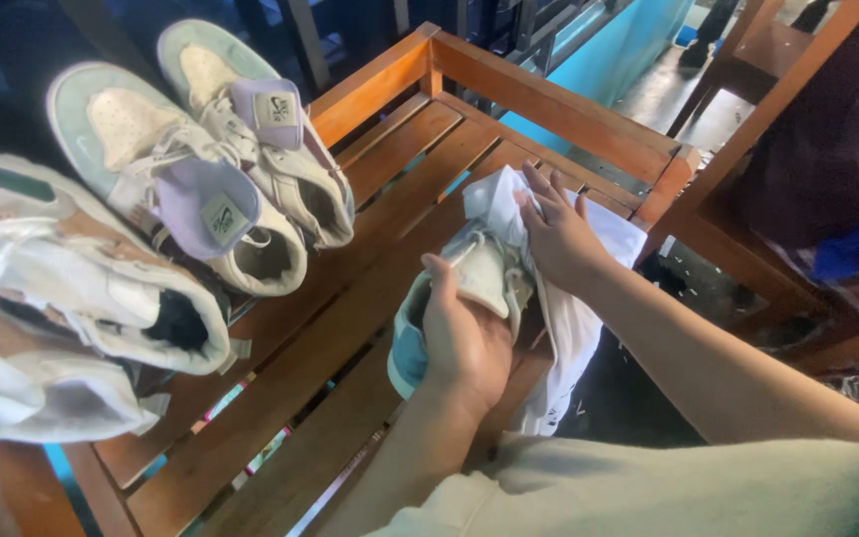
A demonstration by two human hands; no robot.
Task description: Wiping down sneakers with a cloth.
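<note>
Left grip (464, 338) clasps a shoe (479, 283); just above it, right grip (559, 234) presses a white cloth (569, 318) onto it.

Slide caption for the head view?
Left hand grips a sneaker while right hand presses a white cloth on it, above a wooden bench.

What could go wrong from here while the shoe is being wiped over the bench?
The left hand holds the shoe out past the wooden bench edge, gripping mainly its heel, so it might slip and drop to the floor. The white cloth under the right hand hangs low and could snag on a slat. The pair of sneakers sits close by; a stray elbow might nudge them.
</note>
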